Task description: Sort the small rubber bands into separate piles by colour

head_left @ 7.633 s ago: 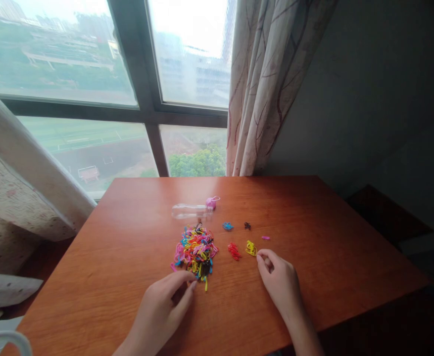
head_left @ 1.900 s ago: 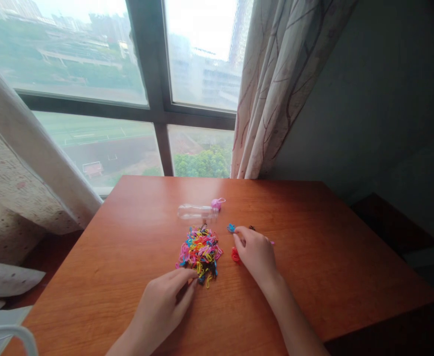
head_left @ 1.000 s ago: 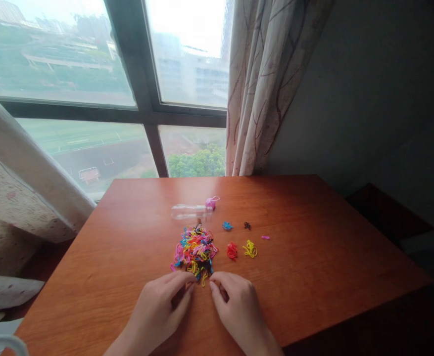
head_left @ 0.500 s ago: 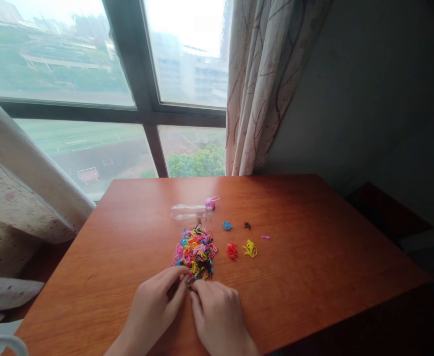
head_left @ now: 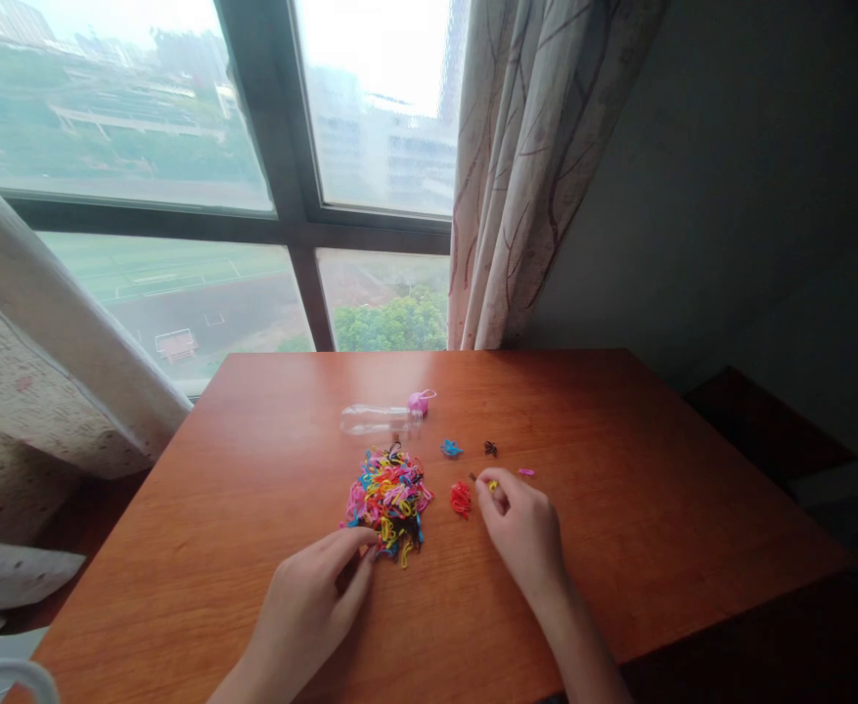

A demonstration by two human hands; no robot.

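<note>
A mixed pile of small coloured loops that look like rubber bands (head_left: 388,489) lies mid-table. At its near left edge is my left hand (head_left: 326,587), thumb and forefinger closed at the bands; what is between the tips is too small to make out. My right hand (head_left: 523,523) pinches a dark rubber band (head_left: 474,477), whose end pokes out at the fingertips. It hovers over the small yellow group (head_left: 493,486), mostly hidden behind the fingers. Just left of that hand sits a red group (head_left: 460,500). Further back are a blue group (head_left: 451,448) and a black group (head_left: 490,449).
A clear plastic bottle (head_left: 377,420) lies on its side behind the pile, beside a pink cap (head_left: 419,402) with a loop. One pink band (head_left: 526,472) lies alone on the right. The wooden table (head_left: 655,508) meets a window and curtains (head_left: 506,196) at the back.
My right hand has left the pile and moved right and away from me to the yellow group, carrying a dark band. My left hand stays at the pile's edge.
</note>
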